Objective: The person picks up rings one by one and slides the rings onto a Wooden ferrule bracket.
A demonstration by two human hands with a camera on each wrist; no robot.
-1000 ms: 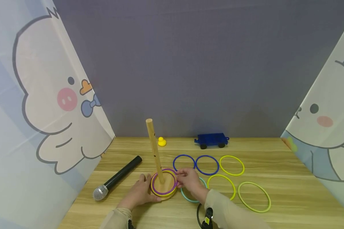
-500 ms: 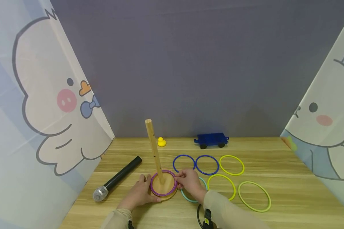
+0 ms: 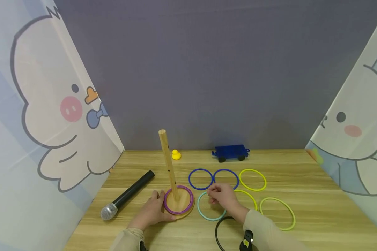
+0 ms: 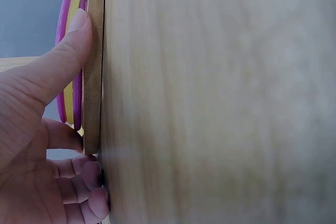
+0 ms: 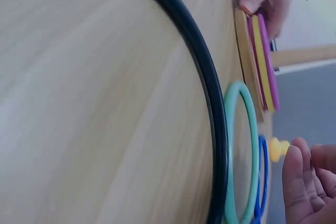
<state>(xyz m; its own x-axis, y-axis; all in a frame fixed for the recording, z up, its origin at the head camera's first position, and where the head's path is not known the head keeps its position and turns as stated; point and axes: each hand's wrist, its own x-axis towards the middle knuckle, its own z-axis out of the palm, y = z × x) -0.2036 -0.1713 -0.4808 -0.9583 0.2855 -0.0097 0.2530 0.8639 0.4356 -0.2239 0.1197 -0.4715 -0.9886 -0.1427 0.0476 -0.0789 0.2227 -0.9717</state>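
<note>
Withdrawing empty, loosely curled, the right hand leaves the top ring stacked; the left hand grips the stand.

Left hand in a C-shaped grip, thumb spread from the curled fingers, left forearm angling up from the bottom edge, sleeved. Right hand to its right and slightly higher, fingers loosely bent, thumb close to the fingertips; right forearm comes in diagonally from lower right, sleeved too.
</note>
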